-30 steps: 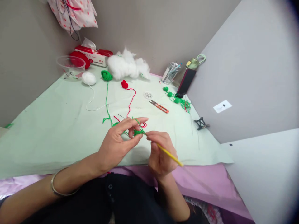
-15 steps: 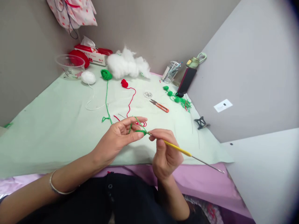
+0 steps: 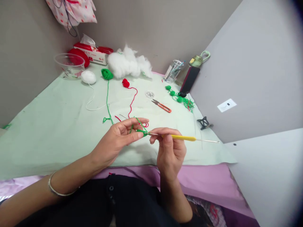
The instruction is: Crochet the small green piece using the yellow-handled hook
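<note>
Between thumb and fingers, my left hand (image 3: 120, 134) pinches a small piece of green crochet (image 3: 145, 133), with green yarn stretched over its raised index finger. My right hand (image 3: 169, 148) is closed around a crochet hook (image 3: 183, 137) with a yellow grip and a metal tip at each end. The hook lies nearly level, its left tip at the green piece. Green yarn runs from a green ball (image 3: 107, 74) toward my left hand. Beyond the fingers, a red strand leads up to a small red yarn ball (image 3: 125, 83).
Orange-handled thread snips (image 3: 161, 106) lie near a small clear dish (image 3: 150, 94). Green crocheted pieces (image 3: 179, 99) are at the right, by a phone (image 3: 190, 79) and a bottle (image 3: 196, 61). White stuffing (image 3: 129, 63), a white yarn ball (image 3: 88, 77), a plastic tub (image 3: 69, 71) and a tissue box (image 3: 98, 56) stand behind.
The hook has swung from slanting down to the right to almost level, its free end rising. My right hand has turned with it; my left hand has stayed nearly in place.
</note>
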The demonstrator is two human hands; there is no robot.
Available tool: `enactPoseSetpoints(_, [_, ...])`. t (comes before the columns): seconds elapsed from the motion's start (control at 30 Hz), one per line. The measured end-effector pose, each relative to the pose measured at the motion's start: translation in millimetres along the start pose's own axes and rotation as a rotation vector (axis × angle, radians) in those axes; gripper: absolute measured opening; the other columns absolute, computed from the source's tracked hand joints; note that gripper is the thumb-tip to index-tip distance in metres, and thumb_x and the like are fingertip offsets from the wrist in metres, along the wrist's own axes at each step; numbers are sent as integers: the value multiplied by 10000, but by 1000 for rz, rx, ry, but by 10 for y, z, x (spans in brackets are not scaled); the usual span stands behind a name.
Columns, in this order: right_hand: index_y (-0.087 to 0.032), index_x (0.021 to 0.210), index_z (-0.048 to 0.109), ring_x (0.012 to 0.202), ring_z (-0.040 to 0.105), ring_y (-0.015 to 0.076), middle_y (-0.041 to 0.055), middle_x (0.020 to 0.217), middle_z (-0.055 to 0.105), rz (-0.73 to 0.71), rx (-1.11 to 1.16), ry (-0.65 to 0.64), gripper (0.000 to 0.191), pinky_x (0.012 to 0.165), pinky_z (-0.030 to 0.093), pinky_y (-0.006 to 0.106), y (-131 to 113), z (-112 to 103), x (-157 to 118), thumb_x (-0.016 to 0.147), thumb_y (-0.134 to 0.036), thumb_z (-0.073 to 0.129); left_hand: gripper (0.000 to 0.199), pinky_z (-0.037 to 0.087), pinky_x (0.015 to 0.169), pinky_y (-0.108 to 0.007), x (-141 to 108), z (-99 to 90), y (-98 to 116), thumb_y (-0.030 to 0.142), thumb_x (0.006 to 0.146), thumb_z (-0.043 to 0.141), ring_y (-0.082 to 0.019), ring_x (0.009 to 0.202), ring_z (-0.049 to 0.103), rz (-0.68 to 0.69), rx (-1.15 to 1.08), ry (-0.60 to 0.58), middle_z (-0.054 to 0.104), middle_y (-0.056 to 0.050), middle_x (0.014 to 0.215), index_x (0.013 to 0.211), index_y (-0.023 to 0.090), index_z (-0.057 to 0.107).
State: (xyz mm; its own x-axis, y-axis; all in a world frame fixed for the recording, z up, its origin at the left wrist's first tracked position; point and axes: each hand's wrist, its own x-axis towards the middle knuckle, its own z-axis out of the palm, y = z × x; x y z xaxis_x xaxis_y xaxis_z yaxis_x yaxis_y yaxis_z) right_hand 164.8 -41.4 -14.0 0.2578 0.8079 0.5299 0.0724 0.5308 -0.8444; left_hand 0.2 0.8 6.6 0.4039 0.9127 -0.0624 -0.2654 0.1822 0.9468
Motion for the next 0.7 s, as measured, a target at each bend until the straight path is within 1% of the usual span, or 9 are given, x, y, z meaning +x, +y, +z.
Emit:
enactPoseSetpoints(0.1, [-230, 1052, 695, 733, 687, 141, 41, 948, 753, -101, -133, -22, 213, 673, 599, 323, -31, 1, -8, 1063, -200, 485, 330, 437, 831, -300, -10, -19, -13, 308, 877, 815, -180, 897, 570, 35, 65, -5, 669, -8, 906, 1206, 289, 804])
enactPoseSetpoints(0.27, [-254, 1172, 694, 902, 729, 174, 48, 997, 760, -372, -401, -113, 289, 763, 627, 337, 39, -10, -60, 1016, -87, 517, 352, 429, 879, -284, -32, 23, -23, 279, 860, 839, -159, 901, 559, 99, 163, 81, 675, 5, 937, 1209, 286, 797])
enactPoseSetpoints(0.33, [-253, 1211, 715, 976, 730, 187, 72, 1061, 749, -534, -572, -107, 322, 777, 632, 330, 102, -15, -93, 986, -70, 575, 454, 436, 863, -275, -34, 54, -22, 282, 847, 852, -147, 868, 556, 66, 79, 76, 652, 16, 907, 1291, 296, 760])
enactPoseSetpoints(0.4, [-271, 1228, 733, 1025, 725, 201, 83, 1119, 733, -645, -674, -75, 344, 784, 635, 335, 139, -19, -111, 966, -76, 624, 524, 445, 791, -271, -24, 70, -12, 312, 838, 856, -113, 729, 505, -58, -72, 5, 630, 27, 872, 1346, 289, 730])
enactPoseSetpoints(0.43, [-288, 1223, 737, 1020, 725, 204, 77, 1122, 732, -646, -664, -53, 336, 775, 636, 343, 138, -21, -108, 970, -94, 631, 521, 447, 754, -272, -16, 71, -2, 324, 834, 855, -90, 646, 441, -131, -148, -37, 627, 30, 860, 1338, 274, 734])
enactPoseSetpoints(0.5, [-286, 1191, 733, 923, 728, 201, 64, 1041, 742, -455, -493, -33, 285, 726, 631, 365, 100, -22, -76, 1013, -142, 565, 451, 451, 722, -274, 3, 62, 24, 317, 819, 858, -64, 571, 346, -239, -252, -82, 630, 29, 837, 1256, 237, 775])
enactPoseSetpoints(0.53, [-271, 1143, 736, 827, 714, 189, 52, 953, 737, -345, -364, -4, 266, 674, 614, 362, 71, -19, -50, 1036, -164, 517, 415, 456, 728, -273, 12, 56, 38, 300, 813, 860, -64, 574, 360, -255, -275, -75, 637, 23, 834, 1216, 230, 791])
enactPoseSetpoints(0.6, [-256, 1061, 739, 714, 667, 163, 37, 886, 725, -197, -161, 32, 236, 609, 578, 341, 18, -8, 8, 1048, -203, 509, 388, 464, 761, -262, 20, 49, 57, 261, 805, 861, -95, 679, 497, -222, -269, -30, 665, 6, 863, 1189, 246, 802])
enactPoseSetpoints(0.7, [-252, 1031, 757, 787, 694, 172, 43, 926, 757, -147, -77, -18, 197, 650, 592, 338, -6, 19, 58, 1037, -232, 561, 401, 482, 840, -276, 14, 59, 50, 221, 799, 858, -153, 880, 614, -121, -218, -26, 682, -6, 905, 1193, 266, 804])
